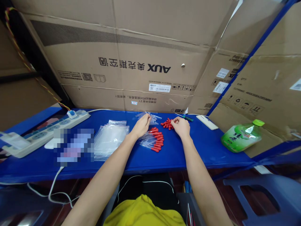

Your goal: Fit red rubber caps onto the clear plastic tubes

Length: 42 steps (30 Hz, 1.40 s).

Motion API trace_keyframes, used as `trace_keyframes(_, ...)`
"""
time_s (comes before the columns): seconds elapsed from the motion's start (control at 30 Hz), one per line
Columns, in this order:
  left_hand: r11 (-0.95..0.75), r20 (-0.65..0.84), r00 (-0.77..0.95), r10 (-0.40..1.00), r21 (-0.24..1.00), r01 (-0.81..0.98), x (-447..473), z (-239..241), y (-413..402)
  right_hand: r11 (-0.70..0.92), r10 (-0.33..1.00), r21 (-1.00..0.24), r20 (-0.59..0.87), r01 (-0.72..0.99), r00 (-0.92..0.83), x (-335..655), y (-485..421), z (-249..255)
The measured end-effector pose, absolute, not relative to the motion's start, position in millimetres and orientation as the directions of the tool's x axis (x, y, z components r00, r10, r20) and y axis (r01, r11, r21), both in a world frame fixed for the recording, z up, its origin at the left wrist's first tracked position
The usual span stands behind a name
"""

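At the back of the blue table, my left hand point(142, 124) is closed in a pinch at a loose pile of clear thin tubes point(154, 118). It appears to grip one of them, partly hidden by the fingers. My right hand point(182, 126) pinches a red rubber bulb at the edge of a small heap of red rubber bulbs point(167, 124). Between my forearms lies a fanned row of droppers point(157, 142), clear tubes pointing left and red bulbs right. Left of them is a stack of clear zip bags point(110, 141).
A screwdriver point(188, 118) and a white phone-like object point(207, 122) lie at the back right. A green-labelled bottle point(242, 136) rests tilted at right. A power strip point(47, 131) and a blurred-out device point(75, 146) with a cable occupy the left. Cardboard panels point(131, 47) wall the back.
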<state>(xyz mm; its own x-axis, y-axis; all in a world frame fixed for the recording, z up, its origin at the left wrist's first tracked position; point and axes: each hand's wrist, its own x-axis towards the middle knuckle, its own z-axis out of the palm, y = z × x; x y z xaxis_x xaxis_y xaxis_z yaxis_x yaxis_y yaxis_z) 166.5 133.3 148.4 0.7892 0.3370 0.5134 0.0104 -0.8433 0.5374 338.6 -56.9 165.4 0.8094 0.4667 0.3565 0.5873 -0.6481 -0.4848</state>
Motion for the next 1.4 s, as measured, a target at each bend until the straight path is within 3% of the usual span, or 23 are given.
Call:
trace_keyframes(0.13, -0.818, 0.519, 0.789, 0.329, 0.574, -0.037, 167.7, 153.7, 126.5, -0.434, 0.447, -0.600, 0.505, 0.672, 0.739, 332.7, -52.3, 168.2)
trace_keyframes(0.27, -0.820, 0.530, 0.815, 0.234, 0.558, -0.127, 168.0, 156.2, 122.1, 0.007, 0.578, -0.795, 0.498, 0.606, 0.646, 319.2, -42.9, 163.0)
trace_keyframes(0.37, -0.817, 0.528, 0.827, 0.192, 0.553, -0.163, 167.5, 156.6, 119.4, 0.138, 0.660, -0.808, 0.507, 0.573, 0.555, 307.9, -36.0, 159.2)
trace_keyframes(0.6, -0.856, 0.467, 0.854, 0.227, 0.514, -0.053, 164.3, 155.6, 118.9, 0.174, 0.658, -0.743, 0.576, 0.647, 0.485, 303.6, -32.5, 157.0)
trace_keyframes(0.87, -0.884, 0.479, 0.854, 0.202, 0.464, -0.051, 165.0, 155.7, 116.8, 0.201, 0.636, -0.703, 0.623, 0.683, 0.455, 302.1, -32.1, 155.4)
trace_keyframes(1.4, -0.896, 0.468, 0.877, 0.104, 0.428, -0.122, 159.9, 166.1, 118.9, 0.294, 0.667, -0.832, 0.531, 0.470, 0.522, 305.1, -26.1, 145.0)
